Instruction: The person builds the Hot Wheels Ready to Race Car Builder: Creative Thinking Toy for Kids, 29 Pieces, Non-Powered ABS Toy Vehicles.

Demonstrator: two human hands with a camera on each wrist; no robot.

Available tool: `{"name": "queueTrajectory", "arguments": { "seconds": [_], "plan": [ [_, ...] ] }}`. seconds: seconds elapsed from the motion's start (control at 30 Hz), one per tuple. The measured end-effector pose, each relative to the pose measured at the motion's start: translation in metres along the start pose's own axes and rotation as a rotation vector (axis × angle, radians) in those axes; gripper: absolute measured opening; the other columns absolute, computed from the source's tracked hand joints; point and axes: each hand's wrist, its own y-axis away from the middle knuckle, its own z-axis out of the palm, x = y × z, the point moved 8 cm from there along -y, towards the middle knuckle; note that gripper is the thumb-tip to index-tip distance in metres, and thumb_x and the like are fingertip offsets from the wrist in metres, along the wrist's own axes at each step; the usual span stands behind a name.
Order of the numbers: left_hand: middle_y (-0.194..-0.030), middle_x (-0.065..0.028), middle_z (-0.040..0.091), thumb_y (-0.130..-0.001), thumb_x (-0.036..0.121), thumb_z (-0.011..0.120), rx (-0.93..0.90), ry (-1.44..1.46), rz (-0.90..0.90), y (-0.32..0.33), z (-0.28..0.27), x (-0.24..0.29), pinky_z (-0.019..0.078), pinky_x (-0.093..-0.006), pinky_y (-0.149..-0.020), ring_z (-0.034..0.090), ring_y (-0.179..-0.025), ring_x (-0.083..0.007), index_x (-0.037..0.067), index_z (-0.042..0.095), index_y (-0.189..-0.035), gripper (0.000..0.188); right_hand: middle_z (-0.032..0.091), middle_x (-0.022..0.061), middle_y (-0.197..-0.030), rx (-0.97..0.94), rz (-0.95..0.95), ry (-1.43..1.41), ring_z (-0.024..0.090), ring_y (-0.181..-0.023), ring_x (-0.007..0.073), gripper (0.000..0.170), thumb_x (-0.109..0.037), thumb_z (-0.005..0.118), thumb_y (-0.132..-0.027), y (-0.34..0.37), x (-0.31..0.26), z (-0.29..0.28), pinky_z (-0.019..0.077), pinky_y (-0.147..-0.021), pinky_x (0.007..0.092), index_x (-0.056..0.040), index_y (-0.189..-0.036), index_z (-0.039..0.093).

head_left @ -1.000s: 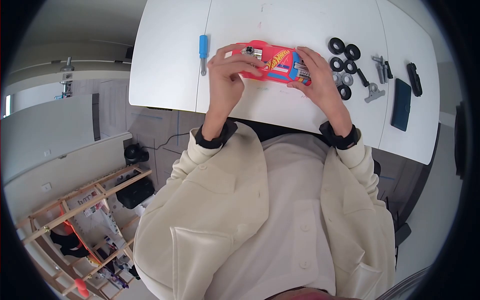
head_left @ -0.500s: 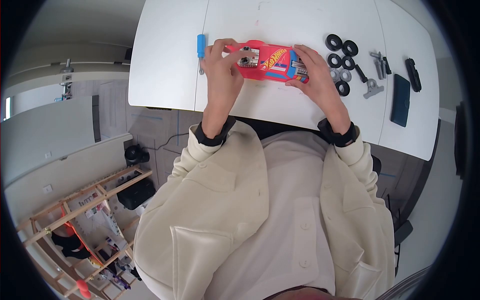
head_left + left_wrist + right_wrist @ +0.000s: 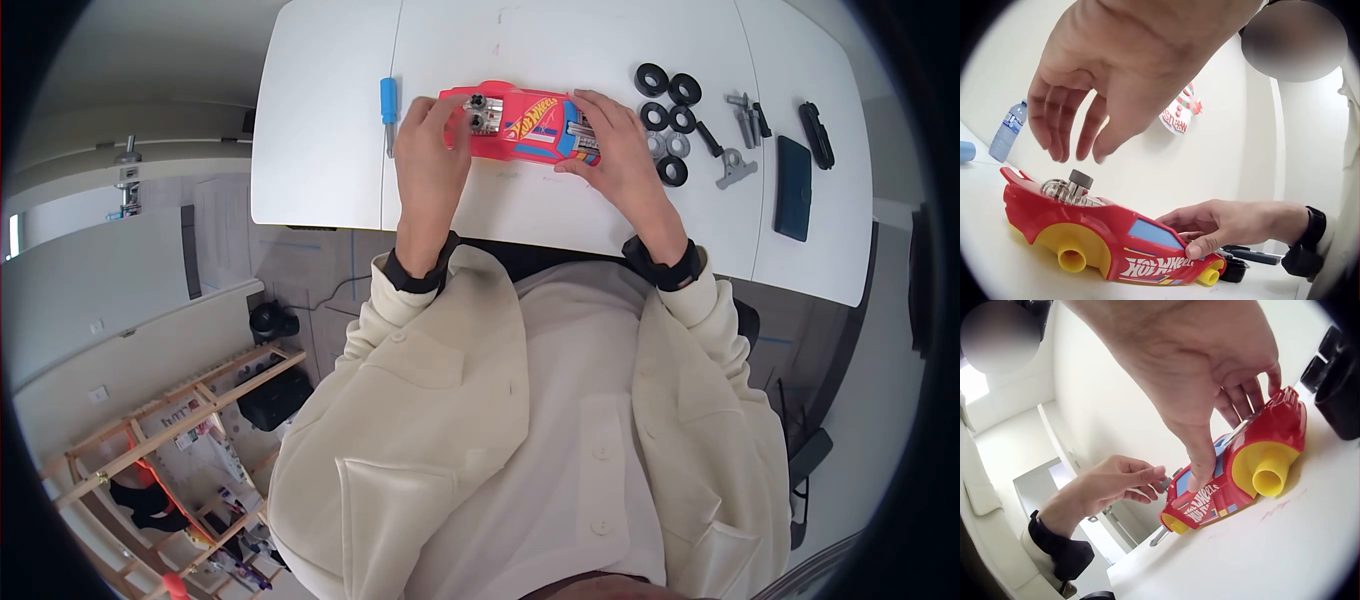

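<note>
A red toy car point(image 3: 530, 118) with Hot Wheels lettering sits on the white table in front of the person. Bare yellow axle tubes point(image 3: 1072, 257) show in its wheel arches. My right hand point(image 3: 622, 150) grips one end of the body, thumb on the near side and fingers over the far side. Above the other end hovers my left hand point(image 3: 430, 150), its fingers loosely bent and a gap between them and the silver engine piece point(image 3: 1079, 181). Grey caps top that engine piece.
A blue-handled screwdriver point(image 3: 388, 100) lies left of the car. Several black tires point(image 3: 641, 80), grey plastic parts point(image 3: 736, 172), a dark case point(image 3: 793, 190) and a black tool point(image 3: 816, 135) are to the right. A water bottle point(image 3: 1009, 132) stands in the left wrist view.
My left hand has drawn back from over the hood toward the car's left end, uncovering the engine piece. My right hand keeps its hold. The head view has shifted slightly.
</note>
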Motion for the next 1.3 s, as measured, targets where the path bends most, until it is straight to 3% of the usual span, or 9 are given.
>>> {"name": "queueTrajectory", "arguments": {
  "seconds": [0.13, 0.2, 0.3, 0.37, 0.63, 0.77, 0.93, 1.1, 1.3],
  "plan": [
    [-0.097, -0.0154, 0.066, -0.071, -0.011, 0.066, -0.129, -0.08, -0.146, 0.005, 0.019, -0.028, 0.0498, -0.0411, -0.085, 0.06, -0.1, -0.0332, 0.004, 0.077, -0.1, 0.034, 0.056, 0.0126, -0.145, -0.007, 0.006, -0.022, 0.052, -0.133, 0.0332, 0.09, -0.026, 0.094, -0.065, 0.0, 0.001, 0.0, 0.0393, -0.114, 0.0451, -0.0056, -0.143, 0.054],
    [-0.099, -0.0127, 0.069, -0.075, -0.012, 0.066, 0.014, -0.288, 0.353, 0.003, 0.017, -0.001, 0.0512, -0.0389, -0.084, 0.062, -0.094, -0.0299, 0.003, 0.08, -0.099, 0.032, 0.057, 0.0125, -0.144, 0.023, 0.006, 0.006, 0.053, -0.133, 0.0324, 0.09, -0.029, 0.094, -0.065, 0.002, 0.003, 0.0, 0.0393, -0.113, 0.045, -0.006, -0.142, 0.055],
    [-0.097, -0.0092, 0.066, -0.078, -0.014, 0.064, 0.093, -0.176, 0.325, -0.002, -0.006, 0.004, 0.0518, -0.0376, -0.077, 0.063, -0.087, -0.0266, 0.009, 0.081, -0.097, 0.034, 0.057, 0.0122, -0.143, 0.033, 0.008, 0.022, 0.053, -0.133, 0.0306, 0.09, -0.035, 0.094, -0.064, 0.007, 0.008, 0.0, 0.0384, -0.111, 0.0455, -0.0068, -0.14, 0.056],
    [-0.1, -0.0105, 0.07, -0.09, -0.002, 0.073, -0.072, -0.048, 0.121, -0.003, 0.004, -0.003, 0.0551, -0.0325, -0.069, 0.069, -0.08, -0.0223, 0.006, 0.077, -0.107, 0.019, 0.058, 0.012, -0.142, 0.024, 0.023, 0.007, 0.053, -0.132, 0.0297, 0.09, -0.038, 0.094, -0.064, 0.006, 0.007, -0.001, 0.0376, -0.11, 0.0462, -0.0071, -0.139, 0.056],
    [-0.098, -0.0134, 0.071, -0.089, -0.001, 0.074, -0.126, -0.01, 0.142, -0.011, 0.029, 0.01, 0.057, -0.0374, -0.071, 0.071, -0.085, -0.027, 0.0, 0.07, -0.11, 0.022, 0.059, 0.0122, -0.127, 0.038, 0.049, 0.087, 0.055, -0.124, 0.0286, 0.084, -0.032, 0.093, -0.065, 0.01, -0.008, -0.013, 0.0371, -0.105, 0.0476, 0.0015, -0.133, 0.057],
    [-0.104, -0.0126, 0.072, -0.088, -0.002, 0.073, -0.105, -0.127, 0.258, -0.021, 0.035, 0.007, 0.0576, -0.0363, -0.073, 0.07, -0.092, -0.0286, 0.001, 0.07, -0.111, 0.023, 0.057, 0.015, -0.131, -0.357, 0.106, 0.058, 0.058, -0.125, 0.0333, 0.079, -0.022, 0.091, -0.071, 0.031, -0.026, -0.01, 0.0488, -0.097, 0.0452, 0.0047, -0.136, 0.054],
    [-0.117, -0.0131, 0.071, -0.091, -0.004, 0.071, -0.231, -0.084, 0.328, -0.026, 0.043, 0.016, 0.0588, -0.0366, -0.088, 0.07, -0.104, -0.0283, 0.004, 0.07, -0.123, 0.033, 0.062, 0.0151, -0.125, -0.417, 0.036, -0.108, 0.065, -0.111, 0.0354, 0.063, -0.021, 0.087, -0.077, 0.041, -0.015, -0.035, 0.0544, -0.09, 0.045, 0.0, -0.13, 0.061],
    [-0.161, -0.0146, 0.038, -0.091, 0.001, 0.073, -0.49, 0.018, 0.291, -0.007, 0.055, 0.029, 0.044, -0.0457, -0.116, 0.042, -0.145, -0.0338, 0.014, 0.047, -0.155, 0.07, 0.067, 0.0145, -0.108, -0.174, 0.285, -0.021, 0.066, -0.102, 0.0357, 0.047, -0.026, 0.082, -0.082, 0.044, 0.043, -0.102, 0.0539, -0.084, 0.045, -0.0024, -0.12, 0.066],
    [-0.159, -0.0246, 0.028, -0.091, 0.023, 0.08, -0.475, -0.09, 0.163, 0.014, 0.046, 0.017, 0.0429, -0.0472, -0.116, 0.037, -0.146, -0.0385, 0.01, 0.024, -0.164, 0.093, 0.071, 0.0073, -0.112, -0.1, 0.366, 0.117, 0.066, -0.103, 0.029, 0.045, -0.025, 0.081, -0.086, 0.063, 0.074, -0.133, 0.0527, -0.087, 0.0397, -0.0106, -0.127, 0.067]
  ]
}}
